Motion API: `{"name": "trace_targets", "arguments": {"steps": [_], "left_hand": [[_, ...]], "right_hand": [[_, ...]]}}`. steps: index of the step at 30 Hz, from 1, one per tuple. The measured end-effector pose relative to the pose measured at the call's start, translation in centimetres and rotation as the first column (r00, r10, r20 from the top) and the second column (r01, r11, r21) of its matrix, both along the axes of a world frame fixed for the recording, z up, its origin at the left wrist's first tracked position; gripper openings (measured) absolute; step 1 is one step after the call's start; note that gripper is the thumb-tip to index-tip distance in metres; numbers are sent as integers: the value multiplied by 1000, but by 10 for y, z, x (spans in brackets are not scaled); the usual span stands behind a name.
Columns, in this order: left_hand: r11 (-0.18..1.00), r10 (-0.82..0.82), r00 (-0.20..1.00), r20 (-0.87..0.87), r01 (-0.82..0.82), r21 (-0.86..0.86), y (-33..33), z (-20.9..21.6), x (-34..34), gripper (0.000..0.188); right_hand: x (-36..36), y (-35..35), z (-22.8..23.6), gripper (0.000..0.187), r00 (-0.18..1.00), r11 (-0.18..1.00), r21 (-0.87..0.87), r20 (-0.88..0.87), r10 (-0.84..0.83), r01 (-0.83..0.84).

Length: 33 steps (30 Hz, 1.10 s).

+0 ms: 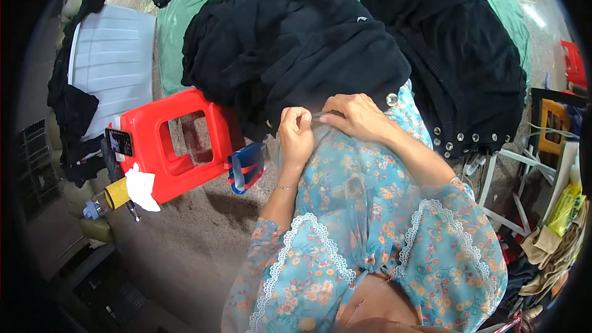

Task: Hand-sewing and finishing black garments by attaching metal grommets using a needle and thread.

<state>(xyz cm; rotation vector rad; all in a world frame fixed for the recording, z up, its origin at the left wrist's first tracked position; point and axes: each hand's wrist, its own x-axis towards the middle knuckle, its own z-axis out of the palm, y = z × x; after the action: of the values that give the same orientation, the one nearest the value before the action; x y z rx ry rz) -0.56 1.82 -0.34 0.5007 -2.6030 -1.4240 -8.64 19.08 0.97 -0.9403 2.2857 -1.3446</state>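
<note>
The person sits low over a rough grey-brown floor point(185, 234), where a green sheet point(185, 18) is spread under heaps of black garments point(290, 43). A red plastic stool point(154, 148) lies beside the lap, with a white crumpled tissue point(142, 188) and a small dark card with a label point(119, 142) at its edge; a blue-and-red clear packet point(246, 166) rests just beside it. A white slatted panel point(114, 55) lies at far left, and a yellow packet point(564, 206) at far right. The left hand point(296, 135) is pinched narrow on a thin clear strip point(317, 117); the right hand point(357, 117) presses curled fingers on the black cloth's edge over the lap.
</note>
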Motion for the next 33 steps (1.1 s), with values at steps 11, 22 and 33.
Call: {"name": "trace_targets", "arguments": {"steps": [11, 22, 33], "left_hand": [[999, -13, 997, -81, 9, -52, 4, 1, 0, 10], [791, -318, 913, -256, 106, -603, -51, 25, 3, 22], [886, -14, 993, -121, -44, -462, -93, -6, 41, 28]], "right_hand": [[4, -4, -10, 17, 966, 947, -193, 33, -255, 257], [-19, 10, 5, 30, 403, 492, -290, 904, -139, 821], [-12, -28, -18, 27, 469, 809, -155, 868, -163, 567]]}}
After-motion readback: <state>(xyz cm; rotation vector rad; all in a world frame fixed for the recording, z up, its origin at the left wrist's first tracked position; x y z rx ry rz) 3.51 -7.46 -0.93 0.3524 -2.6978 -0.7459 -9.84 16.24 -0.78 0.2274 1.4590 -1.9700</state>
